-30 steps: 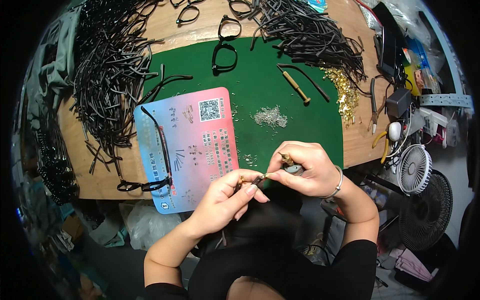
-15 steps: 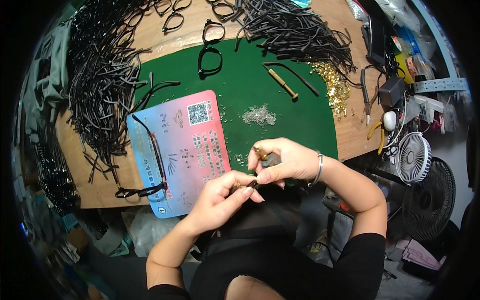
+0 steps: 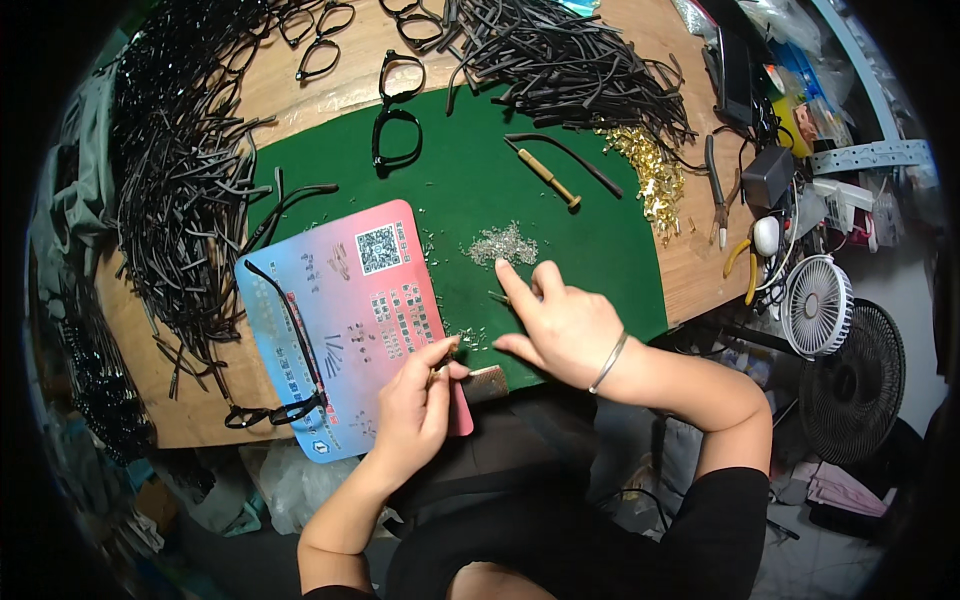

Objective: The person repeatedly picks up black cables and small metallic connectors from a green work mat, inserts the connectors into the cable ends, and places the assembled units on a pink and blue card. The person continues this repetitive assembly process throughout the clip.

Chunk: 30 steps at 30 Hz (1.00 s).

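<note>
Right hand (image 3: 568,325) at silvery pile (image 3: 503,243), thumb-index gap wide, curled fingers' hold unclear; left hand (image 3: 412,405) below-left of pile, pinching small piece (image 3: 436,375).

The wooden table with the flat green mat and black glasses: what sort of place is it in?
Probably a small eyeglasses workshop: there's a big heap of thin, curved black glasses arms, a black, round-rimmed glasses front, and a loose pile of tiny silver metal pieces on the flat green mat.
</note>
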Tool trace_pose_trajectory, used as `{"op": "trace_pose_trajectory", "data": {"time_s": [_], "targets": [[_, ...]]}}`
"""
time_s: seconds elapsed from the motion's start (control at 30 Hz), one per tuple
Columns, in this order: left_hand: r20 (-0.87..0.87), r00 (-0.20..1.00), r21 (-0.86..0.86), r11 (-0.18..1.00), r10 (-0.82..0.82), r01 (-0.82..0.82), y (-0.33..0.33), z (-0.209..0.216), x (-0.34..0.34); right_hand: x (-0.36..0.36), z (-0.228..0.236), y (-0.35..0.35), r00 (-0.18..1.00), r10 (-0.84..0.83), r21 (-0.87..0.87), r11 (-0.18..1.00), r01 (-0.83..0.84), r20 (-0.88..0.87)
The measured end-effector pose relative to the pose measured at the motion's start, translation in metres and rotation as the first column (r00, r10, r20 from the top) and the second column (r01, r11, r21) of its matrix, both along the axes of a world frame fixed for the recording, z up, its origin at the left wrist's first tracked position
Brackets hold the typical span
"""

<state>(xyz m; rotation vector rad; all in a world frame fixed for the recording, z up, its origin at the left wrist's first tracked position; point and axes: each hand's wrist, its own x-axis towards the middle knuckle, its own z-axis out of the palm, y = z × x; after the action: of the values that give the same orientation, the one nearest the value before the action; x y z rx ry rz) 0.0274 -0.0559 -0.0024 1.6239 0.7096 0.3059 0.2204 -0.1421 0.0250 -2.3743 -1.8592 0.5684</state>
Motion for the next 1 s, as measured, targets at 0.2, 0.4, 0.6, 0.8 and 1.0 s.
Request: {"op": "trace_pose_trajectory", "data": {"time_s": [0.2, 0.4, 0.6, 0.8, 1.0], "targets": [[0.010, 1.000, -0.051, 0.999, 0.007, -0.006, 0.007, -0.004, 0.002, 0.002, 0.010, -0.018, 0.975, -0.103, 0.084, 0.989, 0.121, -0.195], [-0.032, 0.999, -0.006, 1.000, -0.025, 0.025, 0.008, -0.003, 0.005, 0.023, -0.001, -0.022, 0.966, -0.099, 0.092, 0.988, 0.124, -0.238], [-0.040, 0.999, -0.005, 1.000, -0.011, 0.011, 0.005, -0.002, 0.004, 0.014, -0.011, -0.021, 0.992, -0.112, 0.258, 0.958, 0.124, -0.060], [0.015, 1.000, 0.002, 1.000, 0.004, -0.004, 0.005, -0.009, 0.006, 0.016, -0.018, -0.020, 0.998, -0.041, 0.270, 0.963, 0.028, 0.041], [0.004, 0.995, -0.300, 0.949, 0.099, -0.093, 0.005, 0.014, 0.002, 0.016, -0.019, -0.018, 0.998, -0.034, 0.260, 0.965, 0.021, 0.048]]}}
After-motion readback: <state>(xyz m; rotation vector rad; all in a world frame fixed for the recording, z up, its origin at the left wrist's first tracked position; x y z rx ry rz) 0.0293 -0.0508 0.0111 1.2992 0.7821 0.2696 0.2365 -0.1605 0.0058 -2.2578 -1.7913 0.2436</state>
